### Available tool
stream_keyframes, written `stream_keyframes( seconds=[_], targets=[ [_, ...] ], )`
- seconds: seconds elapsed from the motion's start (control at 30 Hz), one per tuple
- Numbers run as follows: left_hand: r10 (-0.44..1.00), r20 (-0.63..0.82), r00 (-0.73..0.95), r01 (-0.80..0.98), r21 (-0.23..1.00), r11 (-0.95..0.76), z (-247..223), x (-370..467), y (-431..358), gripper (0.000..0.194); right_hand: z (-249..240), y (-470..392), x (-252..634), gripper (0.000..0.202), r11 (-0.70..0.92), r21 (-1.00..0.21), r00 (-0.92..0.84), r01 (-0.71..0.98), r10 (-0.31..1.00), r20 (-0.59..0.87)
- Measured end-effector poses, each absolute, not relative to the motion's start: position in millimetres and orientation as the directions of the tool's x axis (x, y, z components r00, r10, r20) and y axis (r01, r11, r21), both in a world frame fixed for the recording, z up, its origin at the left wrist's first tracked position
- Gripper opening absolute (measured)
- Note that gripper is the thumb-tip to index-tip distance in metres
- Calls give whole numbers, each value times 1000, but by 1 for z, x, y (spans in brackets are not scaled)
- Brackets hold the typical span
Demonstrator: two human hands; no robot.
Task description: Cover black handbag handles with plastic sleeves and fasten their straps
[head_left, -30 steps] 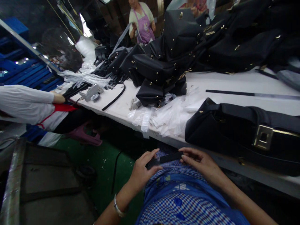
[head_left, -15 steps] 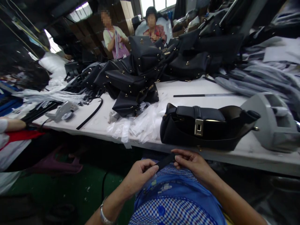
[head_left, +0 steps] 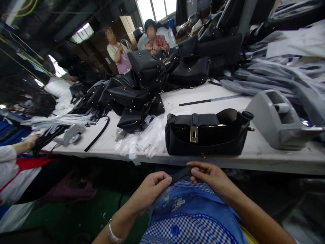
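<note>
Above my lap, a short length of black strap (head_left: 180, 175) runs between my two hands. The fingers and thumb of my left hand (head_left: 157, 185) pinch one end, while my right hand (head_left: 207, 173) pinches the other. Where the strap continues past my fingers, I cannot see. Just beyond my hands, at the table's front edge, stands a black handbag (head_left: 207, 149) with its top open. A gold clasp plate (head_left: 194, 135) hangs on its flap, and a gold zip edge shows inside.
White table (head_left: 169, 98). Crumpled clear plastic (head_left: 149, 139) lies left of the bag, a grey tape dispenser (head_left: 286, 125) to the right. Behind are piled black handbags (head_left: 148, 67) and wrapped straps (head_left: 269, 78). A co-worker's arm (head_left: 24, 145) reaches in at left; two people stand across.
The view has swung slightly, so the table and bags appear shifted left. My hands keep their pinch on the strap, nearly unmoved. The co-worker's arm at left reaches further toward the straps.
</note>
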State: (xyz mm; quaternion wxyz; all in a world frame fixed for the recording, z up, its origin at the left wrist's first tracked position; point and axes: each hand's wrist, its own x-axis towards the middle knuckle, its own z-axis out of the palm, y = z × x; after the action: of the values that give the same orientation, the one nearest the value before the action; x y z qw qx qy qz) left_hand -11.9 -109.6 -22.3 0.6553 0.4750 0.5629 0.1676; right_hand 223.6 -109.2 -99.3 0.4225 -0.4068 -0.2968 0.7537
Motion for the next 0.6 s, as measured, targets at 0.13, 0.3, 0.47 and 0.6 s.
stream_keyframes(
  seconds=[0.13,0.3,0.47,0.6],
  targets=[
    [759,-557,337,374,819,435,-16,-4,-106,43,-96,-110,231,46,-405,-814,-293,-416,907,-301],
    [792,-441,423,429,867,254,-8,10,-96,39,-84,-109,245,41,-314,-861,-212,-400,946,-246],
    [840,-243,485,583,806,-103,13,29,-89,39,-74,-108,259,42,-258,-874,-149,-412,965,-214],
    [827,-29,562,599,703,-383,28,44,-85,43,-65,-111,265,39,-189,-919,-101,-347,981,-164]
  ],
)
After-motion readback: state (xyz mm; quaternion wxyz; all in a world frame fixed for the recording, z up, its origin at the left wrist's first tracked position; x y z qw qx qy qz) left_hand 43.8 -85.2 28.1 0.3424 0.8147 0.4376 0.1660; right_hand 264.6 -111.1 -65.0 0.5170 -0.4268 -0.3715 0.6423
